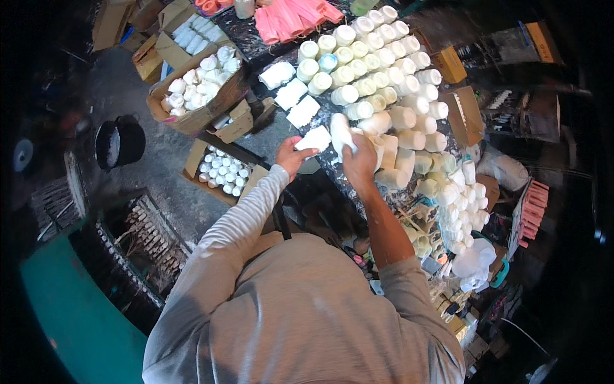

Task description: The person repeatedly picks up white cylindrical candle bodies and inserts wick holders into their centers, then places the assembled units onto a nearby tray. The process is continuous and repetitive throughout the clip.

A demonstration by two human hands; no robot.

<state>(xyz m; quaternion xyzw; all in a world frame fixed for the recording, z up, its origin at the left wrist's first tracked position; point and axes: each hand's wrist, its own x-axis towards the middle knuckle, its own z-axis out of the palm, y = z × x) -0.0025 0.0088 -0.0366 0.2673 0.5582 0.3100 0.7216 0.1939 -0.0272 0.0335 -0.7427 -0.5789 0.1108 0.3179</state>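
My left hand (293, 157) is closed on a white, blocky piece with a rough face (314, 138), held by its near end at the table's left edge. Just to the right, my right hand (361, 157) grips a white, rounded, elongated piece (340, 130); the fingers partly cover it. The two pieces are close together, and I cannot tell whether they touch. Beyond them, similar white blocks (291, 93) lie in a short row. Many cream-white cylinders (368, 64) stand in rows on the dark, speckled table. Larger cream cylinders (403, 118) are right beside my right hand.
Pink bundled pieces (291, 19) lie at the table's far end. To the left, a cardboard box (185, 121) holds white rounded pieces, and a smaller box (194, 160) holds small white ones. A black pot (130, 142) is on the floor. White pieces (457, 211) are heaped at right.
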